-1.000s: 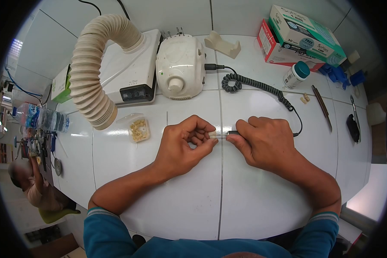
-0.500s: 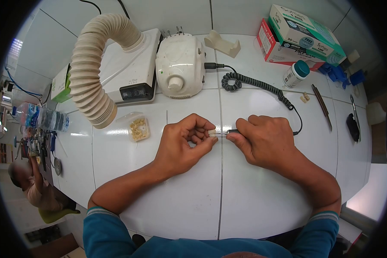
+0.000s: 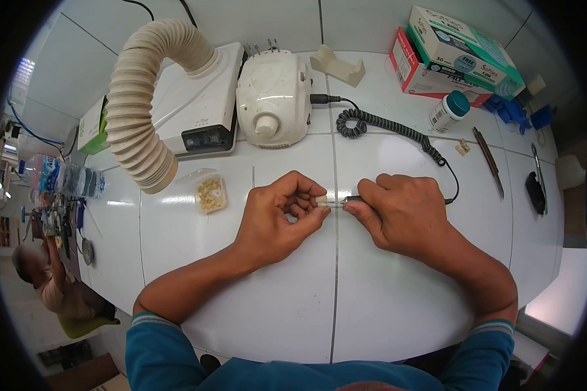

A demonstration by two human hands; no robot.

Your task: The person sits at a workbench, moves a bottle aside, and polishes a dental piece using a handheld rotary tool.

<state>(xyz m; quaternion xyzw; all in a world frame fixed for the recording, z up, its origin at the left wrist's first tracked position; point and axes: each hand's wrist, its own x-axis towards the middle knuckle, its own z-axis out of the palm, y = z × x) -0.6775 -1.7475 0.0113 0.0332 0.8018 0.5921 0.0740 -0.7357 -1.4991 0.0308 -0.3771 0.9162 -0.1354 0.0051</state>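
My left hand (image 3: pixel 277 212) pinches a small cream-coloured piece (image 3: pixel 321 200), perhaps a dental crown, between thumb and fingertips. My right hand (image 3: pixel 404 208) is wrapped round a dark rotary handpiece (image 3: pixel 353 199). Its thin metal tip points left and meets the small piece or lies right beside it; exact contact is too fine to make out. From the right hand a coiled black cord (image 3: pixel 398 131) runs to the white control unit (image 3: pixel 274 101). To the left of my left hand stands a clear plastic box (image 3: pixel 223 195) with several similar cream pieces (image 3: pixel 209 195) inside.
A ribbed suction hose (image 3: pixel 137 111) arches from a white extractor unit (image 3: pixel 205 98) at back left. Tissue boxes (image 3: pixel 463 55), a teal-capped bottle (image 3: pixel 449 112), and a brown pen-like tool (image 3: pixel 488 161) are on the right. Another person (image 3: pixel 62 280) sits at far left.
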